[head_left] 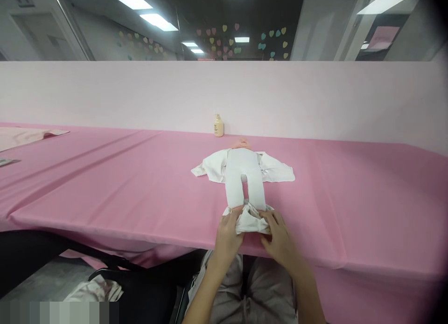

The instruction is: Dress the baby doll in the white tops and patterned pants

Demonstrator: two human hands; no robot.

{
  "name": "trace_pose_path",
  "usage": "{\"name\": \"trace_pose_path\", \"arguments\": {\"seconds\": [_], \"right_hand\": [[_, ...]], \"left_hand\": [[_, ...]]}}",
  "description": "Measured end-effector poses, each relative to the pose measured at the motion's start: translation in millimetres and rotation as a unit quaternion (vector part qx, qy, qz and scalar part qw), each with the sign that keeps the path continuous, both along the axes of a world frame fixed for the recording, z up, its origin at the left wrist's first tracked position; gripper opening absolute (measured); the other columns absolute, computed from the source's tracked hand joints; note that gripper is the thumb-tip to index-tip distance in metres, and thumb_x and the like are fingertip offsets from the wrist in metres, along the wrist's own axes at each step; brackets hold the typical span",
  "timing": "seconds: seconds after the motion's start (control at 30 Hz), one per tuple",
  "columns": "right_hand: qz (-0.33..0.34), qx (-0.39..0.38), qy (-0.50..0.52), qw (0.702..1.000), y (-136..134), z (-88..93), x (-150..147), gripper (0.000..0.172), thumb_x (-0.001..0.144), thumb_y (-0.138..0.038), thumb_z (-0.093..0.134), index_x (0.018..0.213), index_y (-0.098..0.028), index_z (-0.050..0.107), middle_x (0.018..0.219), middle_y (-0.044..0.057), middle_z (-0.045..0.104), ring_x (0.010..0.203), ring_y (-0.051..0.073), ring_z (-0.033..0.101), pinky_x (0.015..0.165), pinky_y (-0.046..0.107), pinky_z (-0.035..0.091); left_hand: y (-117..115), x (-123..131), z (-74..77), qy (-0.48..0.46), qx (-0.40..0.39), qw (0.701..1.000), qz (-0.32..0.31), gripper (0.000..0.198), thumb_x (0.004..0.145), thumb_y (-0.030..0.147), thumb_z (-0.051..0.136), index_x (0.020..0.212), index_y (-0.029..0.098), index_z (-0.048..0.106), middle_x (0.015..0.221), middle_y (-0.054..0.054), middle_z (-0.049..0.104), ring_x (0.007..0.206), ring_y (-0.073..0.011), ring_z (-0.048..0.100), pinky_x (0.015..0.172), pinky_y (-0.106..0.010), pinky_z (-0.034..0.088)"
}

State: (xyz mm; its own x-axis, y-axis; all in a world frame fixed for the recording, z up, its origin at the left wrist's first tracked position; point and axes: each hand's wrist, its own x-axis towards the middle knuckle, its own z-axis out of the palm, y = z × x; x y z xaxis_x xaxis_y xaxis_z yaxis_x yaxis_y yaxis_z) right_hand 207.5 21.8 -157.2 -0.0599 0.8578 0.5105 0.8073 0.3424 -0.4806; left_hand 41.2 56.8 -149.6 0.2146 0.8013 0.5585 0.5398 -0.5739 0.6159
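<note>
A baby doll [244,162] lies on its back on the pink-covered table, its head at the far end and its white cloth legs towards me. A white top [278,169] spreads out to both sides beneath its body. Small white pants [252,224] are bunched around the doll's feet at the near edge. My left hand [230,230] grips them on the left, by one foot. On the right, my right hand [279,235] pinches the pants' edge close to the other foot. Folds of cloth partly hide the feet and some fingertips.
A cream pump bottle [219,126] stands at the wall behind the doll. Pale pink cloth [24,136] lies at the far left of the pink table cover [105,184]. A black chair [140,286] with crumpled patterned cloth [96,290] is at my lower left.
</note>
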Motion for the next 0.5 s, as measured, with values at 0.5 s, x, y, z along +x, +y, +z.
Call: {"name": "trace_pose_path", "arguments": {"seconds": [0.5], "right_hand": [[-0.184,0.230,-0.015,0.955,-6,-31.7,-18,0.011,0.086,-0.020,0.052,0.078,-0.018,0.059,0.078,0.004,0.065,0.063,0.012,0.058,0.054,0.021,0.043]], "left_hand": [[-4,3,-20.2,0.059,0.143,0.983,0.099,0.020,0.083,0.017,0.056,0.065,0.019,0.065,0.065,-0.002,0.057,0.064,-0.0138,0.049,0.062,-0.028,0.034]]}}
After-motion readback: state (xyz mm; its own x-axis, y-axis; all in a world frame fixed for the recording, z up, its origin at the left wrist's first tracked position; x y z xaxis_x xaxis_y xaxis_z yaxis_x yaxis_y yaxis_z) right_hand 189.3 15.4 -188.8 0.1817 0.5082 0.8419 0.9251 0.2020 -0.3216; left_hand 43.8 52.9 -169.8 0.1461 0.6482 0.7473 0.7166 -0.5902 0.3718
